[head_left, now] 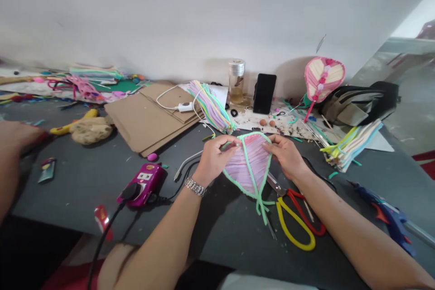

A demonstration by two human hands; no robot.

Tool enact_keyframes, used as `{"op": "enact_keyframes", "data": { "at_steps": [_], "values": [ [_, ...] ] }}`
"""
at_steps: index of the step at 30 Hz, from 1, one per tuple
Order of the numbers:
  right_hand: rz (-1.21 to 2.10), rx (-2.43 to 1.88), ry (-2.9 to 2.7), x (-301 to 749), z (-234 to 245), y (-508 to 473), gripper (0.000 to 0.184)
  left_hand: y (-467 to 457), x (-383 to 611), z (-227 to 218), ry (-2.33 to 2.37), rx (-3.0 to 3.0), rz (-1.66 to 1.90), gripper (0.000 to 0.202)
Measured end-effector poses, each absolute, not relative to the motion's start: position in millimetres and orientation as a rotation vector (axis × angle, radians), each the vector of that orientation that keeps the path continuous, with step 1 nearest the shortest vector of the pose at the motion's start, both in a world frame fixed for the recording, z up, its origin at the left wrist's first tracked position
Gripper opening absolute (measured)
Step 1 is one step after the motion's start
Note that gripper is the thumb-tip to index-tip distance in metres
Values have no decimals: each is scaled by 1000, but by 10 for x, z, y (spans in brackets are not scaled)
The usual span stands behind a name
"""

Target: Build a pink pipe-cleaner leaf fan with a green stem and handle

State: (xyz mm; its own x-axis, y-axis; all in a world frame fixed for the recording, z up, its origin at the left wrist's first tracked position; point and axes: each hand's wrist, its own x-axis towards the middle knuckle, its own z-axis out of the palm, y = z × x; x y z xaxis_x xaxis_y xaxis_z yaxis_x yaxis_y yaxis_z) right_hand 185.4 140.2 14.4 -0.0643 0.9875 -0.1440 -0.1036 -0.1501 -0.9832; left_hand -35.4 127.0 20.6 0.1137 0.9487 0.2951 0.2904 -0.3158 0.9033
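Observation:
Between my two hands is a leaf-shaped pipe-cleaner piece (pixel 254 170), lilac and pink inside with a mint green border and midrib. Its narrow end, with loose green tails and thin wire, points down toward me. My left hand (pixel 217 156), with a metal watch on the wrist, pinches the upper left edge near the midrib's top. On the upper right edge my right hand (pixel 283 154) is closed, thumb and fingers gripping the border. Scissors (pixel 295 219) with one yellow and one red handle lie under and right of the piece, their blades partly covered by it.
A purple power socket (pixel 146 183) with a black cable sits left. Cardboard sheets (pixel 152 118), a pipe-cleaner bundle (pixel 210 106), a glass bottle (pixel 237 82) and a phone (pixel 264 94) stand behind. A blue glue gun (pixel 384 217) lies right. Another person's arm (pixel 16 149) rests at far left.

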Motion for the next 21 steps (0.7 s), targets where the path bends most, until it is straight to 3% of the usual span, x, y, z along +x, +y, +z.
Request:
{"op": "enact_keyframes", "data": {
  "at_steps": [21],
  "values": [
    [1452,-1176,-1111,1883,125,1433,36,1292,-469,193,1328,2096,982,18]
  ]
}}
